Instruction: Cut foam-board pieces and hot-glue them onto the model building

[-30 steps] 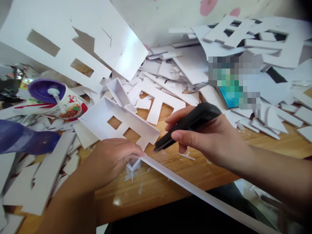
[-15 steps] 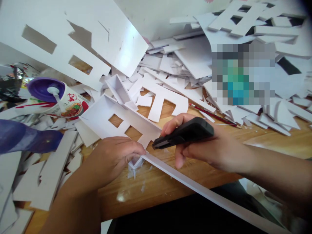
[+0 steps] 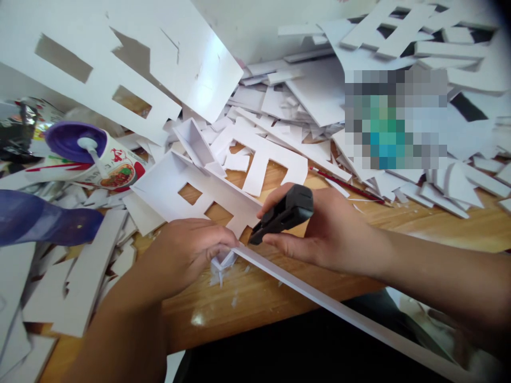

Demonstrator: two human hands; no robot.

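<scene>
Glossy honey-brown wooden surface point(image 3: 219, 327) before a pale grey-white wall point(image 3: 259, 32), in soft, bright light.
The wall fills the top centre of the frame, marked by a faint pink spot point(image 3: 342, 1) cut off at the upper edge; a greyer, shaded part shows at the far left. The surface spans the middle and lower frame, streaked with grain, its near edge slanting up from lower left of centre towards the right. A small white glint point(image 3: 198, 319) lies on it, lower left of centre. Past that edge, at lower right, a pale patch point(image 3: 399, 302) is too blurred to identify.
</scene>
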